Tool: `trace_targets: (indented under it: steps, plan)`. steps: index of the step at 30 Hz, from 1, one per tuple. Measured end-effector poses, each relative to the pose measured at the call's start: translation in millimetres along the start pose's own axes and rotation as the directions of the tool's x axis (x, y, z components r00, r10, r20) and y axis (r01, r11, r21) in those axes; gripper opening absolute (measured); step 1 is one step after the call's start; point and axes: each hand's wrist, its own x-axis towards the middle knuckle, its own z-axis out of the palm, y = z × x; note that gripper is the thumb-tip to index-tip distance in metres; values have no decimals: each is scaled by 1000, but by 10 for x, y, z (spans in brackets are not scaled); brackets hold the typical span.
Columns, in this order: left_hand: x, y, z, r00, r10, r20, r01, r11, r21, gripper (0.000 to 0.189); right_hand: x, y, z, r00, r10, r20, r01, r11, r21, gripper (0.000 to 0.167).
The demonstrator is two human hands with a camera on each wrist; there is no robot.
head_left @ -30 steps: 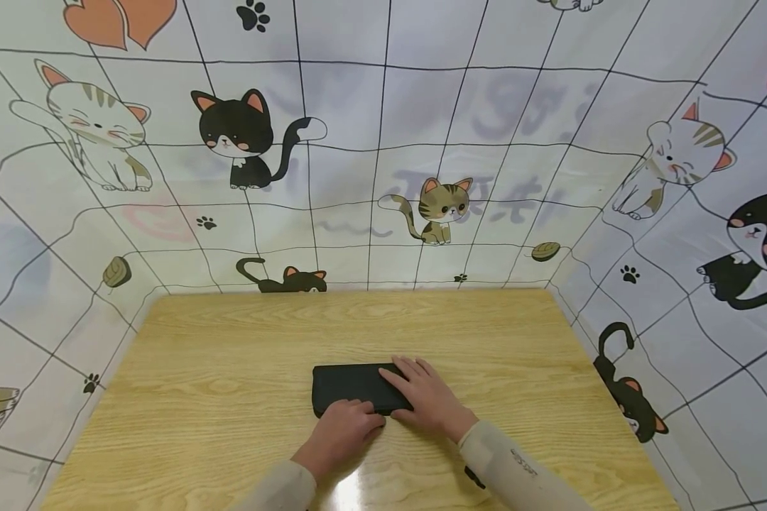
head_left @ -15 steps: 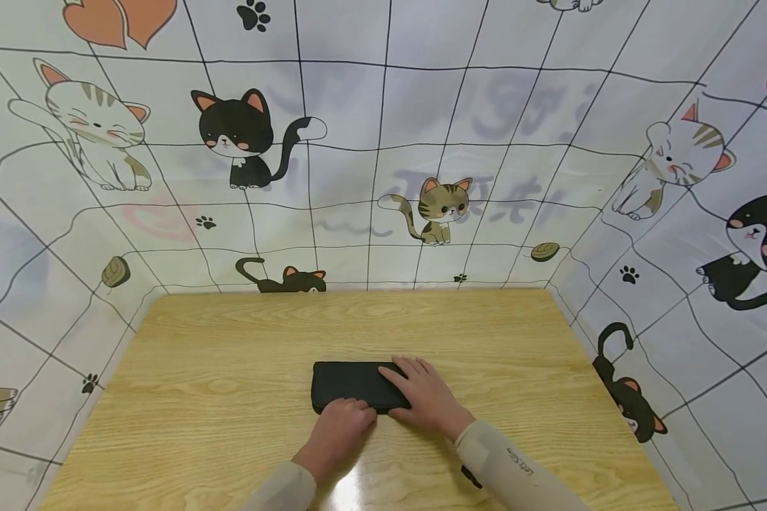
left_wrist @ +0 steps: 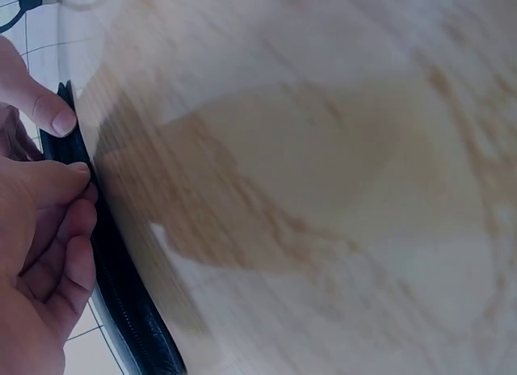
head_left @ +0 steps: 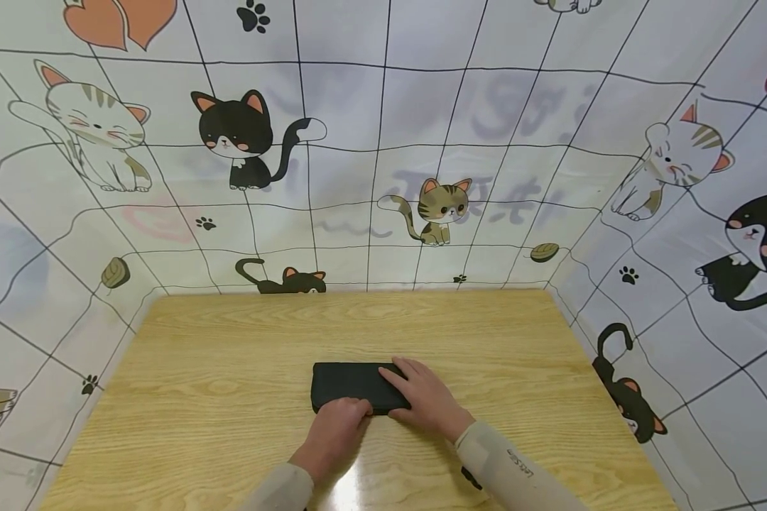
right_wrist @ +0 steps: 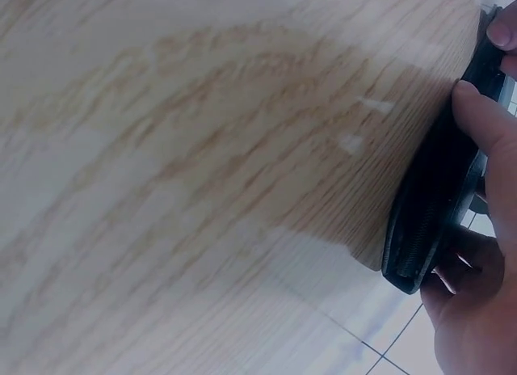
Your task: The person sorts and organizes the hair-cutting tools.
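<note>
A flat black zippered case (head_left: 351, 383) lies lengthwise on the wooden table, before the person. On its near side, the left hand (head_left: 336, 429) pinches with thumb and forefinger at the zipper line, the other fingers curled; whatever pull tab is there stays hidden. Zipper teeth (left_wrist: 129, 314) run along the side in the left wrist view. The right hand (head_left: 428, 397) grips the case's right end, fingers spread over the top and thumb (right_wrist: 477, 116) against the near side. Both thumbs sit close together along this edge.
The light wooden table (head_left: 230, 341) extends around the case. A white cloth with printed cats and grid lines (head_left: 345, 170) encloses its back and sides. A dark small object (head_left: 471, 477) shows beneath the right sleeve.
The left hand has slid a little leftward along the near side of the case. The right hand keeps its grip, and the case has stayed nearly in place.
</note>
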Motion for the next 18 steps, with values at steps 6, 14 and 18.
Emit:
trace_targets:
  steps: [6,14,18]
  plan:
    - [-16,-6,-56,1000,-7,6,7,1000,13,3,-11,8,10,999,-28,-31,27,999,-18,78]
    - [-54,-59,-76,1000,-17,-11,17,1000,5,5,-19,17,20,998,-37,-50,36,999,-24,78]
    - [-86,-92,-105,999,-28,-20,28,1000,-12,5,-19,22,26,998,-37,-49,35,999,-33,78]
